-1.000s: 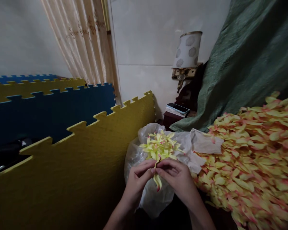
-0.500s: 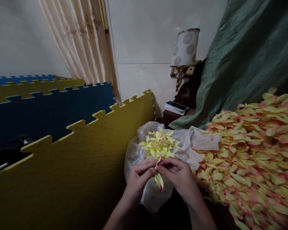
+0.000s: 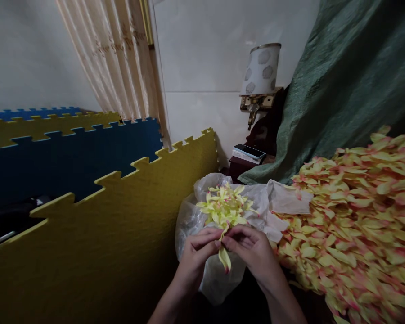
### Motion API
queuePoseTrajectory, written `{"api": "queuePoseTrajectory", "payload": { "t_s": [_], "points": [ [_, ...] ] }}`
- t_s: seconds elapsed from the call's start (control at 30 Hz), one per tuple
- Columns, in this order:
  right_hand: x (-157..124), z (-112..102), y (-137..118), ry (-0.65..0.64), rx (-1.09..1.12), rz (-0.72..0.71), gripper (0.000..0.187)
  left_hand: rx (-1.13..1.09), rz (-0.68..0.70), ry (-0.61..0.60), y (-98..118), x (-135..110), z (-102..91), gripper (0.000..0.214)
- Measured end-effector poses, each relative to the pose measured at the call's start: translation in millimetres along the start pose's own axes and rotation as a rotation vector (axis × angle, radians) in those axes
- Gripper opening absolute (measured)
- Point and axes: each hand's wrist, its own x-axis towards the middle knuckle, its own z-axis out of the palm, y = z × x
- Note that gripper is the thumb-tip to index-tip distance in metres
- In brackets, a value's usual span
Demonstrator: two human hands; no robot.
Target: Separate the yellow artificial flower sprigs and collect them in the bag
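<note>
Yellow petal (image 3: 224, 258) pinched between left hand (image 3: 196, 254) and right hand (image 3: 253, 253) fingertips.

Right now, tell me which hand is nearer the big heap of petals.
Right. Both pinch one petal, but the right hand is beside the heap of petals; the left hand is farther off.

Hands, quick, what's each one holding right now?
Left hand: closed, pinching the yellow petal.
Right hand: closed, pinching the same petal.
</note>
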Motion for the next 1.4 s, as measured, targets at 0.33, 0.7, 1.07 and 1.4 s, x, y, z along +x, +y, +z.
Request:
{"api": "queuePoseTrajectory", "payload": {
  "t_s": [0.33,0.7,1.07,1.4],
  "points": [
    [-25,35,21,0.443,-0.490,-0.471,0.011,-0.094,-0.121,0.153,-16,3,15.5,0.026],
    [6,12,17,0.764,-0.220,-0.361,0.018,-0.211,0.024,0.509,-16,23,-8.0,0.034],
    [115,-22,-8,0.516,-0.543,-0.513,0.011,-0.363,-0.015,0.628,-4,25,-22.9,0.030],
    [13,18,-5,0.060,-0.307,-0.250,0.010,-0.005,-0.010,0.311,-6,12,-6.3,0.029]
  ]
}}
